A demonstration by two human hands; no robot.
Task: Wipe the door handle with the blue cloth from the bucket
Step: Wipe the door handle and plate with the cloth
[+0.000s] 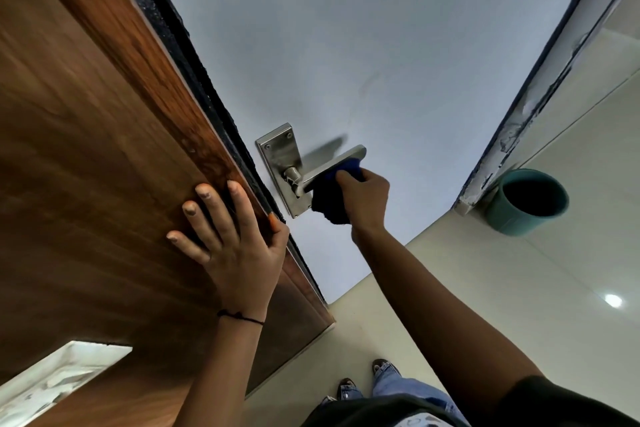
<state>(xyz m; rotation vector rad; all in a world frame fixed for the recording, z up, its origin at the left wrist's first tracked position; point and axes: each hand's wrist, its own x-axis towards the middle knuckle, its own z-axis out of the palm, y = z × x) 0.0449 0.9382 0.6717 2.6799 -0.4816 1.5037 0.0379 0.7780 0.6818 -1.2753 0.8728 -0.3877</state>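
We grip the cloth (332, 198) in our right hand (367, 199), pressed against the handle (332, 163). Our left hand (228, 236) lies flat and spread on the door (86, 149). Wiping looks underway, unfinished.

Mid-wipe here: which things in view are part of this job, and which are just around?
In the job:
blue cloth, in the right hand
door handle
bucket, on the floor
left hand, flat against the wooden door

Just around:
grey wall
floor tiles

Open grey door face (398, 62) around handle (332, 163); wooden frame (86, 114) crowds leftward.
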